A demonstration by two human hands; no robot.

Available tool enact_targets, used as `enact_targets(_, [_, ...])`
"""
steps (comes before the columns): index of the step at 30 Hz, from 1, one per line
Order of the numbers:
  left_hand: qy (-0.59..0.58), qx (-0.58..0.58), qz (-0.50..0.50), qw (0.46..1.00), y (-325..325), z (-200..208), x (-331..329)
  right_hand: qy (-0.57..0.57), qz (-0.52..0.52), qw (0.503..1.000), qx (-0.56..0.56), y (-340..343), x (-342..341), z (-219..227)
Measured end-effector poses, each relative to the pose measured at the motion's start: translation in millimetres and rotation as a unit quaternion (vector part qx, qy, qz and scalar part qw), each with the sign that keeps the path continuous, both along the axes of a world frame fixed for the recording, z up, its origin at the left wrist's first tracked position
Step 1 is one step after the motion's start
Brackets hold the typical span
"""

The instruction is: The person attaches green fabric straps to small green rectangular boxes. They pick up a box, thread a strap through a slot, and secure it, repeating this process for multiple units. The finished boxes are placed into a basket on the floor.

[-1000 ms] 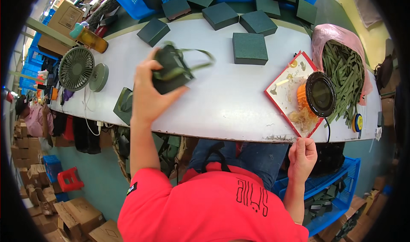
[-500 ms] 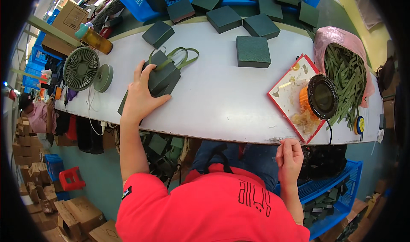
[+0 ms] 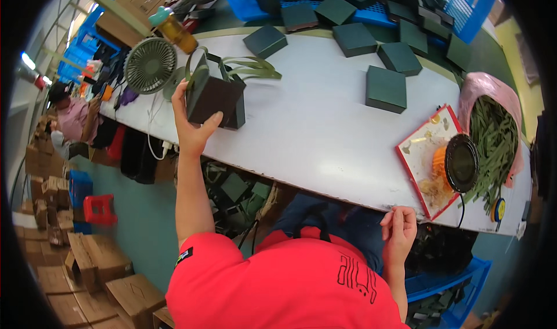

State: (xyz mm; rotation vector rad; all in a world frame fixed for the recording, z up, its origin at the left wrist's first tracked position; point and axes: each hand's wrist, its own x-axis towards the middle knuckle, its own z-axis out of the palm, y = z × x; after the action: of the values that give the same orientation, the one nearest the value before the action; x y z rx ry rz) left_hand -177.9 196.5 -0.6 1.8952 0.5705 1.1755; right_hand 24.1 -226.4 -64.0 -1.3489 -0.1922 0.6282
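Observation:
My left hand [image 3: 194,129] grips a dark green box [image 3: 213,97] at the left of the table, thumb on the near side and fingers along its left edge. The box is tilted up, with a second dark box [image 3: 237,115] right behind it. Green ribbon loops [image 3: 255,68] stick out from the boxes to the right. My right hand [image 3: 399,230] is at the table's front edge with its fingers curled closed; whether anything is in them is hidden. Near it, a round black pot [image 3: 462,163] on an orange base stands on a stained, red-edged board [image 3: 426,137].
Several green boxes [image 3: 386,90] lie toward the back, below a blue crate [image 3: 238,1]. A pink bag [image 3: 487,88] of green ribbon strips [image 3: 493,132] is at the right. A fan [image 3: 151,65] and bottle [image 3: 174,33] stand at the left. Another person [image 3: 75,117] sits far left.
My left hand has lifted and tipped the ribboned box upright, its fingers now along the side. My right hand stays curled at the table edge. The whole view has turned and shifted.

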Motion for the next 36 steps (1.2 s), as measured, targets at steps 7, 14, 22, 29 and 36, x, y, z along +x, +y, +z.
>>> enact_targets(7, [-0.062,0.068,-0.051,0.994,2,4,-53,-0.011,0.003,0.999,-0.042,6,-4,-2])
enact_targets(14, [-0.033,0.066,-0.179,0.981,-24,9,-23,-0.036,0.045,0.996,-0.074,13,-6,9])
enact_targets(22, [0.026,0.08,-0.289,0.954,-46,13,23,-0.095,0.061,0.993,-0.038,26,-3,32])
enact_targets(29, [0.085,0.14,-0.282,0.945,-47,19,15,-0.049,0.063,0.996,-0.025,28,-9,24])
enact_targets(36, [0.12,0.127,-0.307,0.936,-71,27,20,-0.042,0.143,0.988,-0.049,62,-5,58])
